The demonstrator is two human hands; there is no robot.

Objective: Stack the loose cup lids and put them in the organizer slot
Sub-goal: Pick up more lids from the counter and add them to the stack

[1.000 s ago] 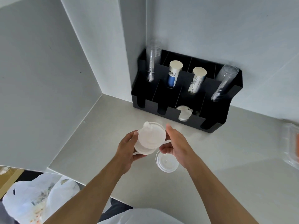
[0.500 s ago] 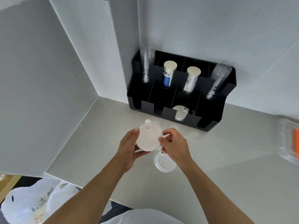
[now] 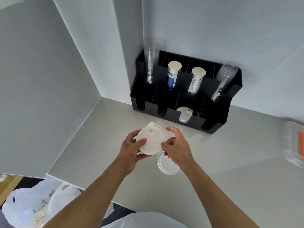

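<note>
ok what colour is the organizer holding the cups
Black: the organizer is plain matte black throughout, seen clearly in the head view against the pale wall.

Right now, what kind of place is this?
Probably a cafe or drinks counter: a black organizer holds stacked clear cups and paper cups, and the left hand holds cup lids.

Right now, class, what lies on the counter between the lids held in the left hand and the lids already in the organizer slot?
Only bare counter and the organizer's black front wall separate the held lids from the slotted lids, in the head view.
</note>
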